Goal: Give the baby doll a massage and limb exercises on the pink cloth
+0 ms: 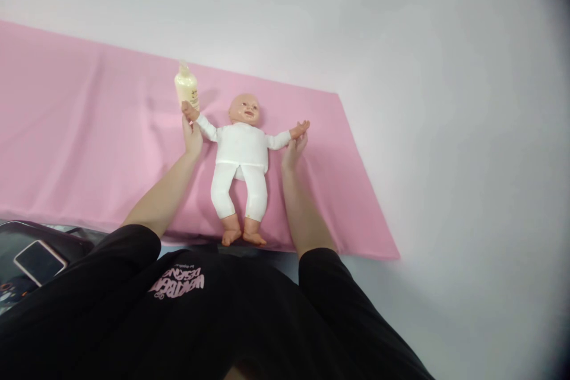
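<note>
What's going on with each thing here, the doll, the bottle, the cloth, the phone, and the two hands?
Baby doll: lying face up on the cloth, arms spread, dressed in white.
Left hand: at the doll's wrist, grip unclear.
Right hand: under the doll's other wrist, fingers open.
Lotion bottle: upright, cap on, behind the doll's raised hand.
Pink cloth: spread flat, slightly creased.
Phone: lying flat, screen dark.

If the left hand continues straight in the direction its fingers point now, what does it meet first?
Probably the cream bottle. The left hand points away from the person, its fingers at the doll's hand, and the bottle stands just beyond; depth is hard to judge.
</note>
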### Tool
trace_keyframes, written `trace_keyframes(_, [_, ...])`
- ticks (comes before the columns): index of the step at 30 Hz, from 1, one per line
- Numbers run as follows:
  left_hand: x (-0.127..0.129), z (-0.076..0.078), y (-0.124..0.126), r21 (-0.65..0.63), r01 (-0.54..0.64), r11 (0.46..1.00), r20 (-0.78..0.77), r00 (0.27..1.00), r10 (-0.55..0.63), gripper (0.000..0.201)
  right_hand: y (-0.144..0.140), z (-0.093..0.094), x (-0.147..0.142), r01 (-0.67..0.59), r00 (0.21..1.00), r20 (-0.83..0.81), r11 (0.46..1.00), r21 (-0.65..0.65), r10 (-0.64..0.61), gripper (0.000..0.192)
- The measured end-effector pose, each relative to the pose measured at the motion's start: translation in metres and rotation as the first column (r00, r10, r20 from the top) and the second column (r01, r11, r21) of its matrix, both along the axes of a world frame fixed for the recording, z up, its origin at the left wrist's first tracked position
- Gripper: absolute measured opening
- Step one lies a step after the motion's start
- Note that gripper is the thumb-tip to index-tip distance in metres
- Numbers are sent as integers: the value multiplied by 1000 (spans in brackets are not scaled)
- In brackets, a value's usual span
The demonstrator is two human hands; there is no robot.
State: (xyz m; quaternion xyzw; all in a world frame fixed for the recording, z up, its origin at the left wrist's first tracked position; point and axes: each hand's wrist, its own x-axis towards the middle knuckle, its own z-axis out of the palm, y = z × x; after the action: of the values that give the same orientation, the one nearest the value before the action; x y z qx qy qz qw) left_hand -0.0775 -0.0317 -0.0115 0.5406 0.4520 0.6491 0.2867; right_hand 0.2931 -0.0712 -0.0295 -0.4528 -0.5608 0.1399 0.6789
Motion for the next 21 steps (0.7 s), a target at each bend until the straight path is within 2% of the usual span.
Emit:
trace_keyframes(1, [3, 1, -3, 5, -30, 1000, -29, 999, 30, 61, -3, 4, -5, 37, 999, -29, 999, 14, -37, 81])
trace_keyframes(3, [9, 3, -9, 24, -48, 999, -100, 994, 50, 68, -10, 13, -16, 47, 999, 13, 999, 10, -47, 83])
trace_keyframes(6, [16, 7, -17, 76, 42, 996, -221, 975, -24, 75, -21, 23, -30, 13, 996, 90, 999, -31, -10, 85])
trace_keyframes(10, [20, 10, -23, 140, 160, 977, -382, 919, -95, 65, -30, 23, -37, -63, 991, 110, 994, -95, 73, 76])
trace_keyframes(15, [26, 10, -23, 102, 294, 950, -591, 786, -180, 51, -30, 23, -39, -133, 947, 269, 975, -176, 178, 47])
trace_keyframes(18, [28, 8, -22, 95, 315, 944, -641, 745, -184, 53, -31, 27, -41, -143, 919, 341, 974, -176, 197, 47])
trace_keyframes(21, [29, 7, -22, 104, 317, 943, -634, 751, -183, 54, -32, 29, -41, -145, 911, 362, 975, -166, 197, 52])
